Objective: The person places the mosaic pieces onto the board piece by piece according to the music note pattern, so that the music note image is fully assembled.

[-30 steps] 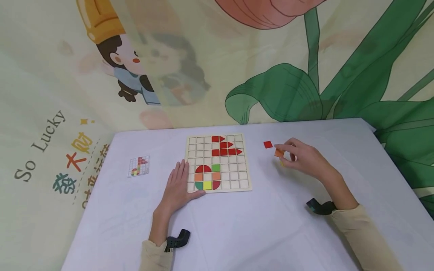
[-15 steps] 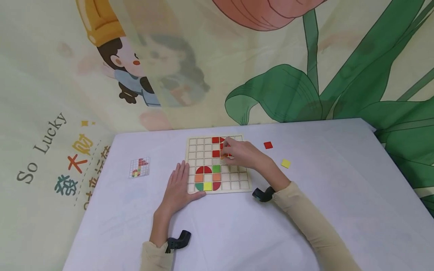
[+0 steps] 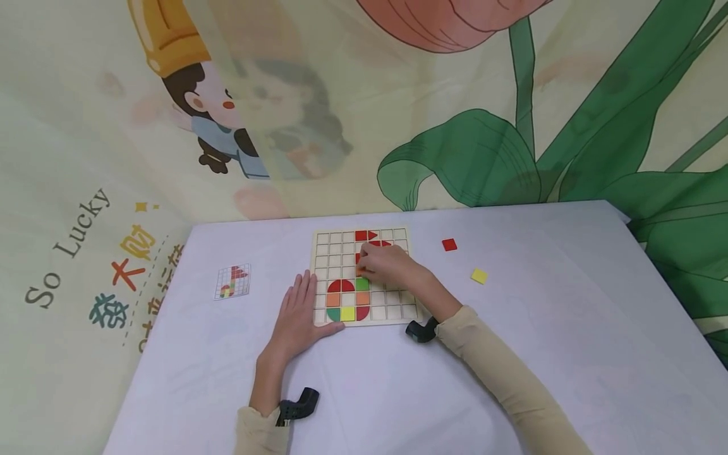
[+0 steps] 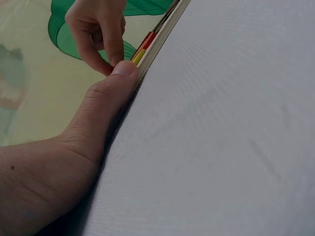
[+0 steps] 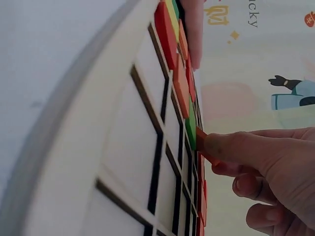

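A pale wooden grid board (image 3: pixel 408 311) lies on the table with red, orange, green and yellow tiles in some cells. My left hand (image 3: pixel 296 313) rests flat at its left edge, fingers straight, thumb along the near edge. Over the board, my right hand (image 3: pixel 392 264) pinches an orange square tile (image 5: pixel 201 140) between thumb and fingertips. In the right wrist view this tile is tilted, right beside the green tile (image 5: pixel 191 129). The right hand hides part of the red tiles behind it.
A red square tile (image 3: pixel 449 244) and a yellow square tile (image 3: pixel 479 276) lie on the white table (image 3: pixel 512 303) to the right of the board. A small printed pattern card (image 3: pixel 232 282) lies left. A patterned cloth (image 3: pixel 318 189) hangs behind the table.
My right hand has carried the orange tile leftward from the table's right side to the board, uncovering the yellow tile. Lately it shifted a little further left and nearer. The left hand stayed put.
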Demonstrator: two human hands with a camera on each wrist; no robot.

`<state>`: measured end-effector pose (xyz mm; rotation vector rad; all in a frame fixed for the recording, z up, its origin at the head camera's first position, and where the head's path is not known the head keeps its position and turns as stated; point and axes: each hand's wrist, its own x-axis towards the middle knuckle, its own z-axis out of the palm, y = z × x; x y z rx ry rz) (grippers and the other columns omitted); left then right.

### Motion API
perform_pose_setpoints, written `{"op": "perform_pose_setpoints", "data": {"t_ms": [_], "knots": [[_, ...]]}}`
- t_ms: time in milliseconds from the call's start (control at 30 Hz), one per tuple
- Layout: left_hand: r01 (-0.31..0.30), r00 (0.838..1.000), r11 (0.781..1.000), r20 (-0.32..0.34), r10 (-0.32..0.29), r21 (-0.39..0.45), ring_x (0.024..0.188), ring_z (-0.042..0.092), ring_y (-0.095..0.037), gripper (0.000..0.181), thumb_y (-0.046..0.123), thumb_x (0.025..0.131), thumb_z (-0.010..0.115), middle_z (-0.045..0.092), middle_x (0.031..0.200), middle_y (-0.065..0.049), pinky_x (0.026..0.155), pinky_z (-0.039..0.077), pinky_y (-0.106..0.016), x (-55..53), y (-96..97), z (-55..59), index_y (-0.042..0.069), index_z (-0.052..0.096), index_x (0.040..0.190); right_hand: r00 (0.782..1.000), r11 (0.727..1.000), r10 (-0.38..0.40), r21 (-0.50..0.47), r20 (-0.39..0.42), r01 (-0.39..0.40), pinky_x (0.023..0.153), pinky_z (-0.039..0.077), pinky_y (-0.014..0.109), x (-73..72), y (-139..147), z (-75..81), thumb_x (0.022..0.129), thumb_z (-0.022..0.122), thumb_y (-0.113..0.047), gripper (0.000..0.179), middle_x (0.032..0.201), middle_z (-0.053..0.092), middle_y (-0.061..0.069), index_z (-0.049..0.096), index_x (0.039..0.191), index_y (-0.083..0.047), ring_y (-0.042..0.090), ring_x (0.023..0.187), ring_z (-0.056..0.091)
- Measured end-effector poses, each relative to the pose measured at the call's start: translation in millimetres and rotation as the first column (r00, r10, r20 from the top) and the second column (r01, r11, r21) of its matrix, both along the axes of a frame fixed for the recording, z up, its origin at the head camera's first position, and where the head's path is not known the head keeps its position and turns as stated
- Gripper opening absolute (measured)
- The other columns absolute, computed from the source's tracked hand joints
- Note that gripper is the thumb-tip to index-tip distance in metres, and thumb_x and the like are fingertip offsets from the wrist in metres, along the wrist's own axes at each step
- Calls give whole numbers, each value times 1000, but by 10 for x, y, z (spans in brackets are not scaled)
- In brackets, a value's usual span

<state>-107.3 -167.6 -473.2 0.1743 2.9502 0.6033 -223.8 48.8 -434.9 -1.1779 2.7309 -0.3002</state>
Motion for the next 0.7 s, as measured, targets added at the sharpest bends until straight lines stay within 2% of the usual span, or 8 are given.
{"op": "perform_pose_setpoints", "data": {"t_ms": [100,300,500,600,700], "knots": [[1,1000,1000,-6,-1,1,153,3,-34,116,58,76,72,6,165,-15,123,12,-54,3,1,2,3,9,156,1000,1000,4,-16,-9,-5,69,50,24,12,-4,-4,92,67,-27,18,105,61,2,74,105,-17,12,81,56],[4,1000,1000,2,-4,-16,153,2,-34,116,59,77,71,5,165,-15,124,11,-53,1,-5,1,2,8,156,1000,999,-4,-51,4,4,62,46,23,38,-3,-3,93,66,-24,15,99,61,1,75,102,-16,12,76,55],[2,1000,1000,4,-2,-15,153,2,-33,117,59,76,72,5,165,-15,124,11,-53,-13,1,-3,3,7,156,996,997,-64,-37,61,67,53,32,21,81,14,3,95,61,-19,16,92,54,3,75,104,-18,13,64,47],[1,1000,1000,11,-1,-17,153,1,-33,117,60,76,72,5,165,-15,124,10,-53,-16,2,-9,3,7,156,994,997,-68,-30,80,71,53,31,21,99,69,68,96,60,-18,21,93,51,4,73,112,-20,14,64,46],[1,1000,1000,14,0,-17,153,1,-34,117,60,76,71,5,165,-15,124,10,-53,-16,-2,-9,3,7,156,993,994,-87,-65,76,92,55,36,19,107,164,219,94,63,-17,28,100,55,4,70,121,-18,14,70,50]]}}
